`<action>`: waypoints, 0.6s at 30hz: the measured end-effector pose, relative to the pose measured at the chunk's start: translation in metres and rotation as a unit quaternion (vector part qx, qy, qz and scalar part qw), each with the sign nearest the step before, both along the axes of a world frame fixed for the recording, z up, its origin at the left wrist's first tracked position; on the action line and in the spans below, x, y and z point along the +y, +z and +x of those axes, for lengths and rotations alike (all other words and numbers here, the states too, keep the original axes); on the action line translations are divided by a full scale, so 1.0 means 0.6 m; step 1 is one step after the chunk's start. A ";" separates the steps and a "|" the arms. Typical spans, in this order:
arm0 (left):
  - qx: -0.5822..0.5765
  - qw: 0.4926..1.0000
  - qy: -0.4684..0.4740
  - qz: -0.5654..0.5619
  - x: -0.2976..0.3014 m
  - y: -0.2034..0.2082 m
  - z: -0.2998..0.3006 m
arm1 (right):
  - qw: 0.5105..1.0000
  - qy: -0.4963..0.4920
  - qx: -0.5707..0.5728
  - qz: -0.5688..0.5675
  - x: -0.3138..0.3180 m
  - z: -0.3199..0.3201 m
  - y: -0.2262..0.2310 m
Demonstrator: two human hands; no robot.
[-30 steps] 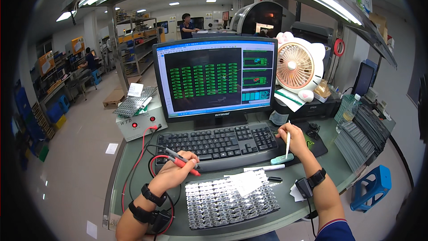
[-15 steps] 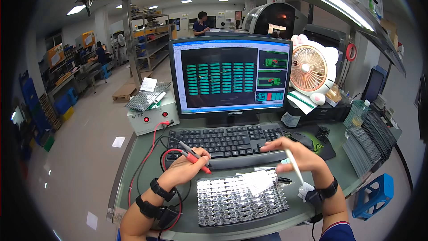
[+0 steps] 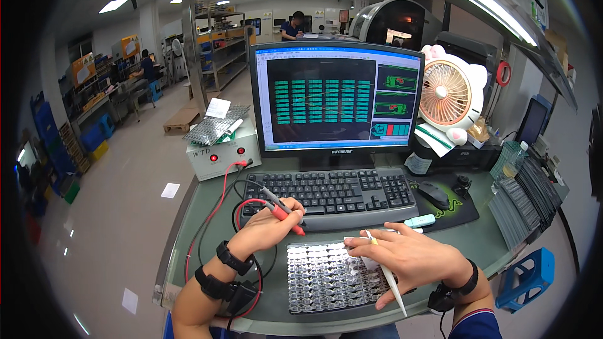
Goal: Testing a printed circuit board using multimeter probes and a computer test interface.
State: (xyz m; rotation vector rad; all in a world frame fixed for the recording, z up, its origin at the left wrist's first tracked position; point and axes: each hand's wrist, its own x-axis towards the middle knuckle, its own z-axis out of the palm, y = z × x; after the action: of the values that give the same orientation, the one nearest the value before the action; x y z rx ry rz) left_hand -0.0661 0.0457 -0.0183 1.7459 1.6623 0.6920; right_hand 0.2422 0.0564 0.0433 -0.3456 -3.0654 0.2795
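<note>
My left hand (image 3: 269, 228) is closed round a red test probe (image 3: 280, 212) and a grey-black probe (image 3: 274, 198), with the red tip pointing down in front of the keyboard. Below and right of it lies a silvery panel of small circuit boards in rows (image 3: 314, 279). Over the panel's right side, my right hand (image 3: 414, 258) is palm down with its fingers partly spread. A white pen-shaped stick (image 3: 394, 290) is tucked between those fingers, slanting toward the table's front edge. The hand partly covers a white paper slip on the panel.
Behind the hands stand a black keyboard (image 3: 333, 196) and a monitor (image 3: 323, 97) showing a board layout. A probe-wired box (image 3: 223, 158) stands left. Right are a mouse (image 3: 433, 194), light-blue capped marker (image 3: 419, 220), white fan (image 3: 449, 94) and stacked grey panels (image 3: 524, 204).
My right hand has come down and left onto the panel, and the stick has swung to point toward me. The light-blue marker is now uncovered. My left hand still holds the probes.
</note>
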 end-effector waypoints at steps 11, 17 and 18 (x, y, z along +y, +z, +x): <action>0.012 1.000 -0.004 0.011 0.001 -0.012 -0.002 | 1.000 0.006 0.022 -0.013 0.001 0.003 0.001; -0.189 0.978 0.002 0.085 -0.001 -0.005 -0.007 | 0.999 0.008 0.031 -0.006 -0.003 0.003 0.002; -0.240 0.963 0.004 0.120 -0.006 0.004 -0.003 | 0.999 0.009 0.035 -0.002 -0.004 0.002 0.003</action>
State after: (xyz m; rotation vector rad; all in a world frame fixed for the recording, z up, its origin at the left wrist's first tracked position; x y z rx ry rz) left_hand -0.0681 0.0422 -0.0160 1.5609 1.2912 1.2517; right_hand 0.2437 0.0541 0.0453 -0.3018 -3.0007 0.2917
